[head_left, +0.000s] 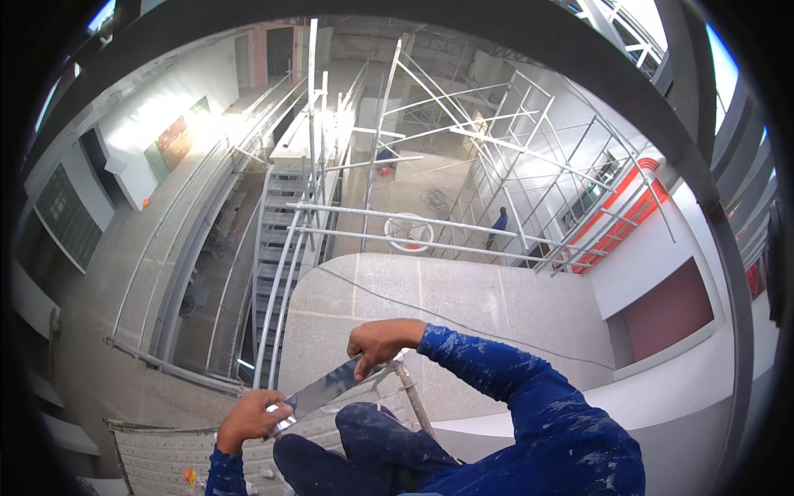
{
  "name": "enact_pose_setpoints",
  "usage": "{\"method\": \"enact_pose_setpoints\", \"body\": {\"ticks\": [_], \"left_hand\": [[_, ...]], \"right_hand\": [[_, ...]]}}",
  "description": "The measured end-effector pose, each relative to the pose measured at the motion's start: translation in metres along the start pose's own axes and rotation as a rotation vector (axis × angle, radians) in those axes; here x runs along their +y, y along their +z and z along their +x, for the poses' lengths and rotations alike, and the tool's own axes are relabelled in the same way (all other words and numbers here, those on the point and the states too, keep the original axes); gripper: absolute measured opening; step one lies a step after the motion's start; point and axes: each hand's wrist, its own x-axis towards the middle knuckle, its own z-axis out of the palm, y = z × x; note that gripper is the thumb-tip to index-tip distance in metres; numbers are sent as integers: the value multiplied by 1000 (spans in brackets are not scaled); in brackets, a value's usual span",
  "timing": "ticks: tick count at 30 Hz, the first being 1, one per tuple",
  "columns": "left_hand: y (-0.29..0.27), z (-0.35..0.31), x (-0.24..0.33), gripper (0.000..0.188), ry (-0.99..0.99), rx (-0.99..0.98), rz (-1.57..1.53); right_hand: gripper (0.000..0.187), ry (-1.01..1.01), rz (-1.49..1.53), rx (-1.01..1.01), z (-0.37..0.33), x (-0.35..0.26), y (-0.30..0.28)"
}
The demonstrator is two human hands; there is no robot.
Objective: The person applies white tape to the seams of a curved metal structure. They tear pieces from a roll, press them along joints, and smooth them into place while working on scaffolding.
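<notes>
Between my two hands, above my bent knees, a long, flat, shiny metal blade [327, 388] slopes up from left to right. It looks like a plasterer's skimming blade. My left hand [252, 417] is closed around its lower left end. At the upper right end, my right hand [382, 341] grips it with thumb and fingers. Its grey face has dark patches or reflections. Both of my blue sleeves [496, 364] carry whitish smears.
I sit high on a perforated metal scaffold platform [165, 456], with a pole [413, 401] beside my knee. Below are a curved ledge [397, 285] with a cable, metal railings, stairs [277, 223], scaffold frames and a round white tub [408, 234]. A person [499, 223] stands lower down.
</notes>
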Motion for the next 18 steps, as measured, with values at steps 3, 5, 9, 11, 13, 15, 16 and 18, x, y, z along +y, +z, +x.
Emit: {"method": "enact_pose_setpoints", "body": {"ticks": [3, 5, 9, 11, 13, 15, 16, 18], "left_hand": [[-19, -14, -6, 17, -47, 17, 122], [-27, -19, -16, 25, 11, 32, 7], [-48, -2, -39, 46, 188, 146, 342], [-68, 21, -44, 40, -123, -131, 75], [-74, 43, -46, 35, 745, 210, 518], [-80, 64, -44, 31, 268, -37, 193], [-80, 73, -43, 30, 265, -73, 218], [-81, 88, -37, 29, 186, -216, 235]], "right_hand": [[41, 26, 5, 61, -10, -38, -32], [39, 87, 6, 100, -17, -61, -49], [39, 105, -87, 162, -34, -94, -79], [40, 147, -110, 165, -39, -105, -93], [39, 199, -63, 218, -43, -109, -103], [36, 264, -45, 250, -41, -105, -107], [34, 328, -8, 251, -41, -98, -106], [30, 437, -3, 278, -40, -83, -97]]}}
